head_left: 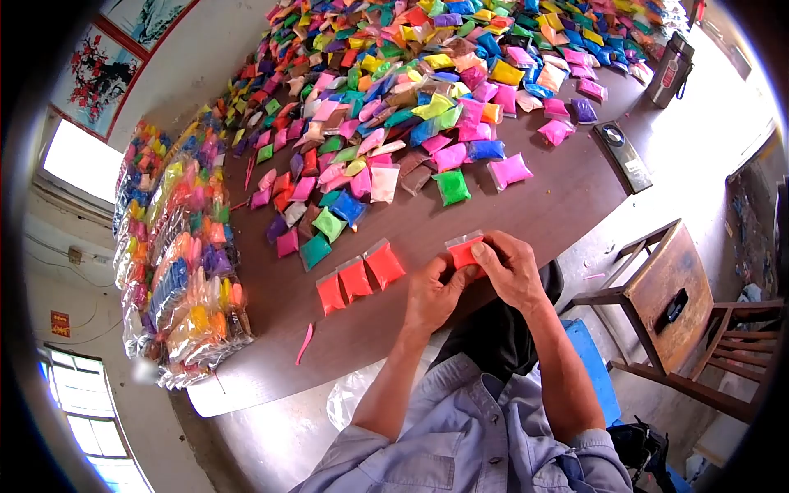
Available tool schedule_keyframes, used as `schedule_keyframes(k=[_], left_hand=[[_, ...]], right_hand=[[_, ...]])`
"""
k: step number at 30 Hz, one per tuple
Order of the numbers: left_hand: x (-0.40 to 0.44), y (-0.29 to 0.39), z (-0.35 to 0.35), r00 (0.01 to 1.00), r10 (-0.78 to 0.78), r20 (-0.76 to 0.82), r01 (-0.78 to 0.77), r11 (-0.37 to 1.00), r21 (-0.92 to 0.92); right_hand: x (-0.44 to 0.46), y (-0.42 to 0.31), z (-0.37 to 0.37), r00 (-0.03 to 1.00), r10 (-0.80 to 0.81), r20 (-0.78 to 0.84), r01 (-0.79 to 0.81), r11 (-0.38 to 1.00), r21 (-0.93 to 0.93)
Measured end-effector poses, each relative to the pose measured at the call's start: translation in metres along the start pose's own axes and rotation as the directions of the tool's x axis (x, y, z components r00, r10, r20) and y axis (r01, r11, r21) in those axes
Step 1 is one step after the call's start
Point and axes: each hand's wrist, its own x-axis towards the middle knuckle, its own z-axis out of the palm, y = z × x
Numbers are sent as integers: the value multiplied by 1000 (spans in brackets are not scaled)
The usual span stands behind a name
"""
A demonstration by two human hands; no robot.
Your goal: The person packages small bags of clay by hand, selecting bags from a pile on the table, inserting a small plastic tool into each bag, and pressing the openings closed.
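Both hands hold one small clear packet of red-orange filling [463, 251] just above the near edge of the table. My left hand [436, 289] is closed at the packet's lower left, its fingers partly hidden. From the right, my right hand [511, 264] grips the packet with its thumb on top. Three similar packets lie in a row to the left: a left one [330, 293], a middle one [355, 278] and a right one [385, 264]. A thin pink strip [305, 343] rests nearer the table's front edge.
A large heap of small colourful packets [394, 107] covers the far table [526, 214]. Big clear bags of packets [185, 271] are stacked at the left. A dark flask [671, 70] and a flat box [622, 156] stand at right, near a wooden stool [666, 304].
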Motion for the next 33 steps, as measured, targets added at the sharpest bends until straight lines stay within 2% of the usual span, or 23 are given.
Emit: schedule_keyframes(k=[2, 4, 8, 11, 15, 17, 20, 22, 24, 25, 28, 30, 33], left_hand=[[0, 18, 0, 999, -16, 36, 7, 972, 234], [-1, 24, 1, 999, -8, 52, -7, 961, 275], [0, 24, 3, 998, -12, 58, -9, 937, 349], [0, 13, 1, 999, 33, 31, -41, 958, 285], [-1, 21, 1, 999, 39, 30, -47, 938, 344], [-4, 25, 0, 999, -22, 34, 8, 933, 359], [-11, 28, -8, 997, -20, 73, -8, 932, 362], [-13, 25, -11, 998, -28, 59, 6, 941, 338], [-16, 23, -12, 989, -143, 37, 117, 911, 394], [-17, 21, -13, 989, -146, 30, 123, 910, 396], [-23, 9, -14, 994, -109, 19, 95, 930, 354], [-25, 6, -14, 999, 35, -14, -32, 981, 192], [-33, 21, -17, 999, 50, -17, -44, 965, 259]], right_hand=[[-1, 3, 1, 1000, 10, -15, -10, 1000, 22], [-2, 5, 3, 993, -41, -115, 39, 999, -17], [-2, 7, 5, 988, -71, -140, 72, 997, 3], [-1, 6, 4, 995, -51, -88, 54, 998, 37], [0, 7, 3, 996, -52, -70, 53, 999, 11], [0, 11, 0, 998, -48, -49, 48, 999, -8], [-2, 5, 3, 992, -103, -67, 103, 995, -1], [-3, 4, 0, 996, -85, -22, 85, 996, -4], [-3, 4, -1, 996, -80, 42, 80, 997, -11], [-3, 2, -2, 995, -58, 80, 58, 998, -6], [-6, -4, 3, 990, -111, 85, 115, 993, -39], [-10, -5, 7, 994, -63, 93, 63, 998, -2], [-14, -5, 11, 994, -9, 113, 4, 999, 45]])
